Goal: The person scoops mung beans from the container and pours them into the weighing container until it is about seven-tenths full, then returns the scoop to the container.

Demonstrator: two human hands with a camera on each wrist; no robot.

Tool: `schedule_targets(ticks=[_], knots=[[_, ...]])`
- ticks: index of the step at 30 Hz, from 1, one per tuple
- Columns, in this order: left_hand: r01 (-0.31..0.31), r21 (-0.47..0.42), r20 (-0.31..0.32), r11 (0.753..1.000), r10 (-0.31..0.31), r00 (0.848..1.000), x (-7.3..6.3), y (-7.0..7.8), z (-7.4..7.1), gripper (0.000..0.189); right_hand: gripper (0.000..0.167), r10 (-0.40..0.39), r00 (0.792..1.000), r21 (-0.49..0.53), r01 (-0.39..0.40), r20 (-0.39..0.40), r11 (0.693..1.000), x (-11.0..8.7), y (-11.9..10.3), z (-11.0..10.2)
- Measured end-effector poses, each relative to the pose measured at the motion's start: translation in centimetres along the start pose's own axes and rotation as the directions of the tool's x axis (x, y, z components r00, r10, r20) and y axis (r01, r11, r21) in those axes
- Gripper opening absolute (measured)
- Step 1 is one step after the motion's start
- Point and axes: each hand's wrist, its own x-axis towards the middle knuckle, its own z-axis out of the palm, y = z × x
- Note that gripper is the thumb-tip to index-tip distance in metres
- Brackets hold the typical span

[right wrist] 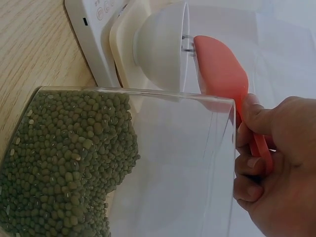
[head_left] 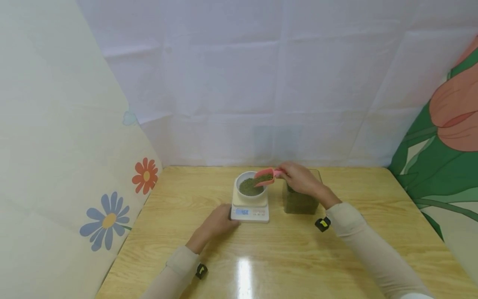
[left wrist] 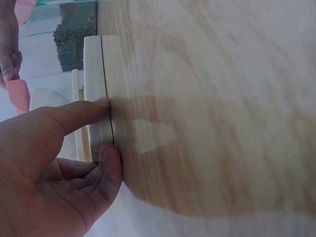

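My right hand [head_left: 298,178] grips the handle of a pink-red scoop [right wrist: 219,66] loaded with green mung beans. The scoop reaches over the rim of a white bowl [right wrist: 160,47], and a few beans show at its lip in the right wrist view. More mung beans [head_left: 248,187] lie inside the bowl, which stands on the plate of a white kitchen scale [head_left: 249,214]. At the scale's front left corner is my left hand [left wrist: 54,163], its thumb against the edge and its fingers curled at the side. The display digits are too blurred to read.
A clear square container [right wrist: 173,123], partly filled with mung beans [right wrist: 59,163], stands right of the scale, below my right forearm. All this is on a wooden table [head_left: 284,257]. White cloth [head_left: 224,83] hangs behind, with flower-printed sheets at both sides.
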Motion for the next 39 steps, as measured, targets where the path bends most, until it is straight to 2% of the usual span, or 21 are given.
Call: schedule_targets(ticks=[28, 39], knots=[[-0.010, 0.008, -0.004, 1.000, 0.010, 1.000, -0.1, -0.2, 0.2, 0.032, 0.023, -0.046, 0.999, -0.090, 0.046, -0.007, 0.995, 0.3, -0.3, -0.6], [-0.002, 0.013, -0.005, 1.000, 0.002, 1.000, -0.2, -0.1, 0.1, 0.035, 0.024, -0.041, 0.999, -0.109, 0.042, 0.011, 0.993, 0.3, -0.8, -1.1]])
